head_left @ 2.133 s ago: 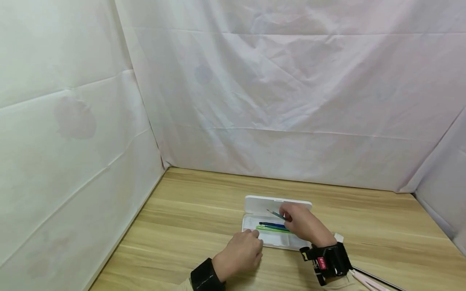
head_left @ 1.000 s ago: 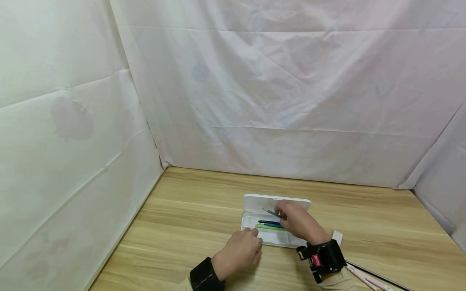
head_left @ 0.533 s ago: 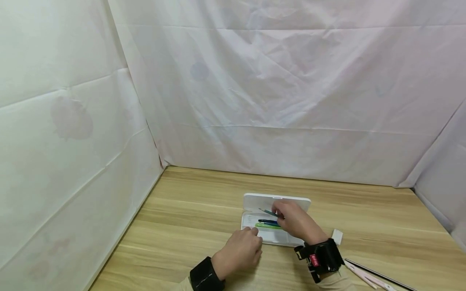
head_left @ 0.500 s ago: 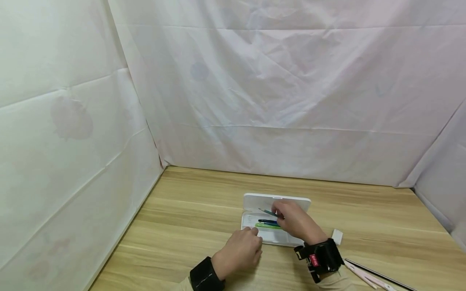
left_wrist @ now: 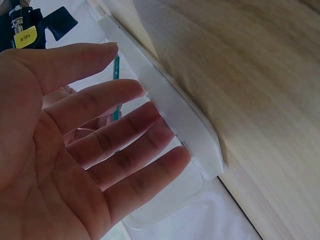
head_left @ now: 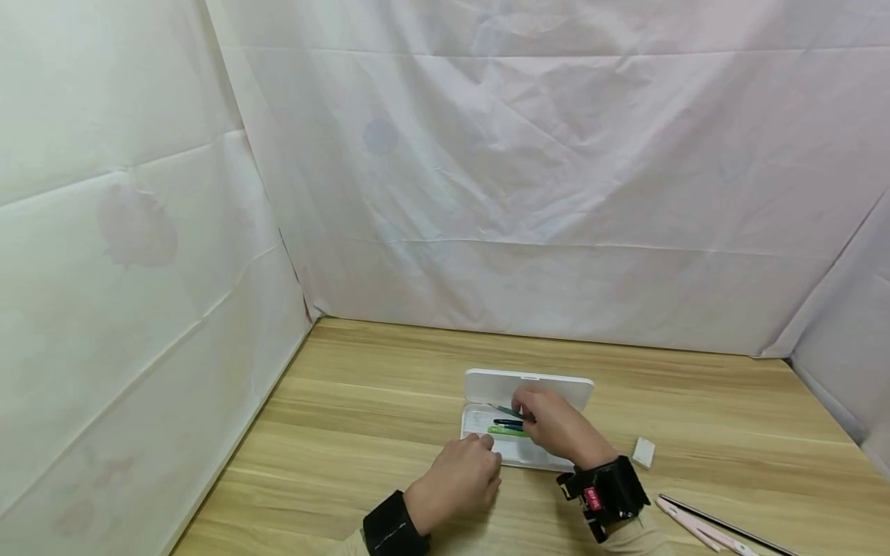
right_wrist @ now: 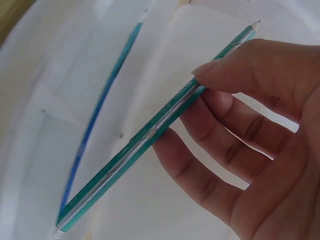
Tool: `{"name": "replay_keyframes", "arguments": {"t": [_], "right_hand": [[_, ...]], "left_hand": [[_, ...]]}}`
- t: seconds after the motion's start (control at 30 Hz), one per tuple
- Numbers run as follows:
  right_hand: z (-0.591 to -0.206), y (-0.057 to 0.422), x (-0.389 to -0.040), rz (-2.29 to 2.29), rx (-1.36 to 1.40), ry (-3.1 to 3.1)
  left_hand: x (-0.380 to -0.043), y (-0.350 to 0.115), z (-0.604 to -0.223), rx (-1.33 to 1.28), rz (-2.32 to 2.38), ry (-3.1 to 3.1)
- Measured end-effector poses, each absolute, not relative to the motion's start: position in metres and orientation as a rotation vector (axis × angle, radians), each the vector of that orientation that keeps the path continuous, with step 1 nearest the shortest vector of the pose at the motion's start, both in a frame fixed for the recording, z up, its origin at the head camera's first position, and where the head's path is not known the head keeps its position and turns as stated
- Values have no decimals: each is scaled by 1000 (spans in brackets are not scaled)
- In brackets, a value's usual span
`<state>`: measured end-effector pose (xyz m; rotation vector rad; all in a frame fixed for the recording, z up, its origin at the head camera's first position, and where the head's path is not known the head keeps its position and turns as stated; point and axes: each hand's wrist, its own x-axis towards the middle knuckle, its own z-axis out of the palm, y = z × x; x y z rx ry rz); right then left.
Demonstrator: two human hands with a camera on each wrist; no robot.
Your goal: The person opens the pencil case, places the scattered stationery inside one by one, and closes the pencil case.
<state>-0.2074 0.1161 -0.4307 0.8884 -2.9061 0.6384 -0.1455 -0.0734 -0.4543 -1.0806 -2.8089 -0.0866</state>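
Note:
A white pencil case (head_left: 480, 421) stands on the table with its lid (head_left: 487, 384) raised at the back. My right hand (head_left: 552, 425) pinches a green pencil (right_wrist: 150, 132) between thumb and fingers over the case. In the right wrist view its sharpened tip points to the upper right. Inside the case lie a dark pen (head_left: 506, 422) and a bright green pen (head_left: 504, 431), partly hidden by my right hand. My left hand (head_left: 455, 479) is at the case's front left corner. In the left wrist view its fingers are extended, fingertips right at the case's wall (left_wrist: 172, 100).
A white eraser (head_left: 643, 452) lies right of my right wrist. Pink scissors (head_left: 698, 527) and a thin dark rod (head_left: 723, 525) lie at the front right of the wooden table (head_left: 361, 401). White cloth (head_left: 528, 193) hangs behind and at both sides.
My right hand has shifted left with the pencil and lowered it closer to the case. The eraser and scissors show more fully beside my forearm. My left hand stays at the case's corner.

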Motion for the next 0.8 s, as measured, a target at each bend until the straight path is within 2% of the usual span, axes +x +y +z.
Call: {"name": "replay_keyframes", "arguments": {"t": [0.8], "right_hand": [[-445, 119, -213, 609, 961, -2863]], "left_hand": [[-145, -73, -454, -1086, -54, -2783]]}}
